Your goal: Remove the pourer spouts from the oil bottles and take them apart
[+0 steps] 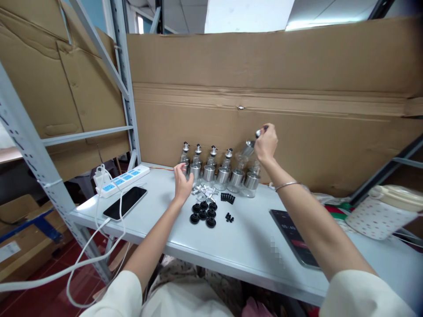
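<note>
My right hand (pixel 266 143) is raised above the right end of a row of glass bottles, closed around a silver-and-black pump head (pixel 258 132). Just below and left of it is a clear piece with a silver collar (pixel 250 144), blurred, so I cannot tell whether they are joined. Each bottle has a silver band; several on the left carry pump heads (pixel 213 150). The two rightmost bottles (pixel 251 181) show no pump head on top. My left hand (pixel 183 182) hovers open, fingers apart, before the leftmost bottles (pixel 196 168), holding nothing visible.
Silver parts (pixel 205 193), black round caps (pixel 202 214) and small black pieces (pixel 228 198) lie before the bottles. A phone (pixel 125 203) and power strip (pixel 123 180) sit left, another phone (pixel 294 237) under my right forearm, a dotted container (pixel 380 215) right. Cardboard (pixel 264 66) stands behind.
</note>
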